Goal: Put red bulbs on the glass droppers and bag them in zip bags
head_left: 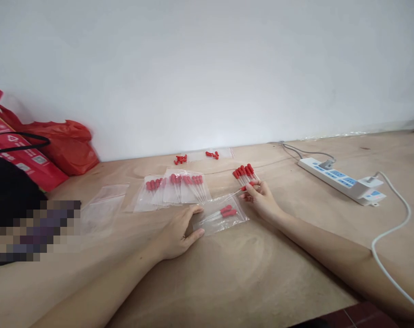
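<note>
A clear zip bag (pixel 241 214) lies flat in front of me, with a couple of red-bulbed droppers (pixel 228 212) inside. My left hand (pixel 181 234) rests at the bag's left end, thumb and fingers apart along its edges. Between the fingertips of my right hand (pixel 261 198) is another dropper (pixel 248 186), its thin tube pointing left over the bag's upper edge. Just beyond that hand, several loose droppers (pixel 244 171) lie side by side. Left of them, filled bags of droppers (pixel 174 187) overlap in a row.
Loose red bulbs (pixel 180 159) and a bag with more red bulbs (pixel 212 155) lie near the wall. Flat clear bags (pixel 104 205) are on the left, beside a black bag (pixel 12 191) and red bags (pixel 63 141). A power strip (pixel 339 180) with a white cable (pixel 403 228) is at right.
</note>
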A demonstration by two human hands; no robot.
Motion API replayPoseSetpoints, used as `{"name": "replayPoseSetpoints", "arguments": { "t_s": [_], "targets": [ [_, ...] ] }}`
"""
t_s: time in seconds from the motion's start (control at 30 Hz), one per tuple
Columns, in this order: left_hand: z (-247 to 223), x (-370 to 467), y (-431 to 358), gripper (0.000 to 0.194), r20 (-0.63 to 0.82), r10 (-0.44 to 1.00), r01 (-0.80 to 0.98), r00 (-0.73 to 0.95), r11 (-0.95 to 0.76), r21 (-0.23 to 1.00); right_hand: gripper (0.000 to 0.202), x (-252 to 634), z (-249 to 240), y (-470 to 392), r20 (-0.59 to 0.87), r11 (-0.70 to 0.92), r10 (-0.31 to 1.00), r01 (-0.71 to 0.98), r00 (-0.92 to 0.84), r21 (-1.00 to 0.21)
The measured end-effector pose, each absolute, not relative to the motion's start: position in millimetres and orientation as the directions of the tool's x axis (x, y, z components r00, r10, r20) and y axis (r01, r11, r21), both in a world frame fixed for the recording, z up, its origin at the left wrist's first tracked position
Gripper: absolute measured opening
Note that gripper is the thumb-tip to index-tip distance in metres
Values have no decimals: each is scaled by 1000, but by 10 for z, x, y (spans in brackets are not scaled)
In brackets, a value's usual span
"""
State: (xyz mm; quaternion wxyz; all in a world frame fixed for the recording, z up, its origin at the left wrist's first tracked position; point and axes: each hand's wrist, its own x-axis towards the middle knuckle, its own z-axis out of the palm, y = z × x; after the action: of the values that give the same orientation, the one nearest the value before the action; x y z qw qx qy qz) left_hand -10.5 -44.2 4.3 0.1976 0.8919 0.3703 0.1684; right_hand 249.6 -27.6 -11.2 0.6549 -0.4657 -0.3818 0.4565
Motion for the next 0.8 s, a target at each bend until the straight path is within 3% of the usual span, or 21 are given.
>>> {"name": "replayPoseSetpoints", "arguments": {
  "t_s": [0.2, 0.33, 0.5, 0.57, 0.8],
  "targets": [
    [49, -101, -444, 43, 147, 729, 594, 669, -642, 485, 32, 2842, -110, -143, 180, 249, 829, -62, 529, -966],
    [36, -102, -439, 42, 166, 728, 586, 665, -646, 489, 29, 2799, -146, -150, 121, 206, 847, -109, 518, -973],
    [30, -98, -435, 43, 180, 719, 576, 671, -659, 483, 34, 2557, -157, -254, 12, 134, 941, -338, 338, -932],
    [39, -91, -439, 43, 178, 721, 584, 670, -659, 475, 33, 2501, -141, -295, -21, 62, 974, -356, 225, -932],
    [70, -73, -449, 41, 175, 726, 588, 665, -654, 476, 26, 2434, -57, -348, -100, -108, 991, -89, -92, -990]
  ]
}}
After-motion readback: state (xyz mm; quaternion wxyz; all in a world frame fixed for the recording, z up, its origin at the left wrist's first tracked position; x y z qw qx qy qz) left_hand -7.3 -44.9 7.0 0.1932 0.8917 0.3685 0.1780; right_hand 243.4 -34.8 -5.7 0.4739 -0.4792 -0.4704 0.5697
